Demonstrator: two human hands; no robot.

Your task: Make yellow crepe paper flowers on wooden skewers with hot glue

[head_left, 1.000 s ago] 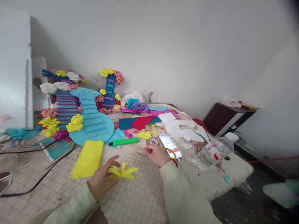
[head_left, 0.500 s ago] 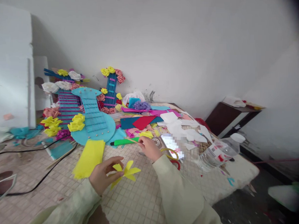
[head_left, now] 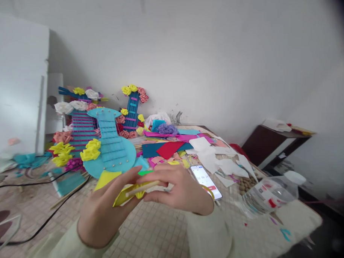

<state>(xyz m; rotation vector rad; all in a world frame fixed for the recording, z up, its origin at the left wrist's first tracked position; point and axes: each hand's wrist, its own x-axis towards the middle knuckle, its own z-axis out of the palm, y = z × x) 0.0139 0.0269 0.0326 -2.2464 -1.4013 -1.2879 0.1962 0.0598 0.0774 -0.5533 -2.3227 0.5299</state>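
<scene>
The left hand (head_left: 101, 211) is pinching one bright, folded yellow paper (head_left: 120, 198); the right hand (head_left: 182, 187) is holding one slim pale stick (head_left: 143, 188) across it; one phone (head_left: 205, 180) is lying beyond.

Pale grey wall (head_left: 213, 70) behind, dark brown cabinet (head_left: 266, 145) and dark floor (head_left: 303, 256) at right

Looks like a craft workspace from here: past the hands (head_left: 181, 187), coloured paper scraps (head_left: 169, 149) litter the surface (head_left: 157, 234), and yellow paper flowers (head_left: 90, 149) bunch against a turquoise guitar-shaped cutout (head_left: 114, 151).
</scene>
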